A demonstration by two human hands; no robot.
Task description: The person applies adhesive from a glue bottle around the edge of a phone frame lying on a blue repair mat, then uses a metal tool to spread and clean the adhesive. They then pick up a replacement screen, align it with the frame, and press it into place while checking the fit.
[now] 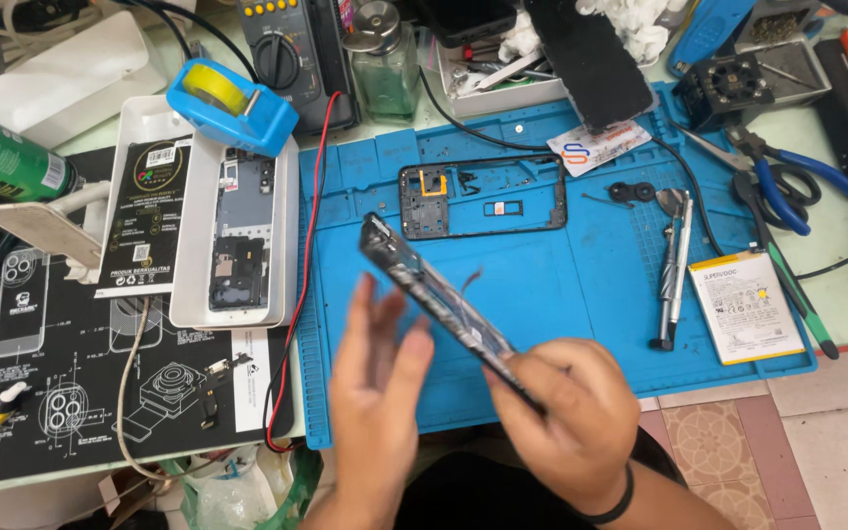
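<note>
My right hand (566,417) grips the near end of an opened phone body (439,299), held edge-on and tilted up over the blue work mat (561,294). Just to its left, my left hand (375,383) is open with fingers spread, close to the phone's side but holding nothing. Farther back, a black phone frame (483,196) lies flat on the mat. A white phone battery (746,306) rests at the mat's right edge. Two metal tools (672,270) lie side by side between the frame and the battery.
A white tray (233,236) with phone parts and a blue tape dispenser (231,106) sit left of the mat. Red and black leads (308,245) run down from a multimeter (291,49). Blue-handled pliers (787,182) lie at right. A black printed mat (100,373) covers the left.
</note>
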